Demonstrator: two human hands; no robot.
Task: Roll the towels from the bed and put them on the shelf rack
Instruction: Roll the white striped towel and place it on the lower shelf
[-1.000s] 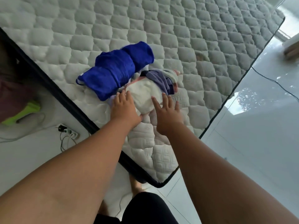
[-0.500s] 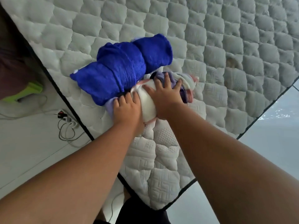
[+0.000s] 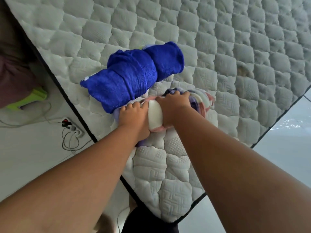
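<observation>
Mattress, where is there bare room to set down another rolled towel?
Bare quilting lies beyond the blue rolled towel and right of the white and pink towel, out to the mattress edge. Crowded: the near-left edge, where the left hand and right hand grip that towel beside the blue roll.

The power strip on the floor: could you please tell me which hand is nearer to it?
Left. The left hand grips the rolled towel right of the power strip; the right hand grips it farther right.
</observation>
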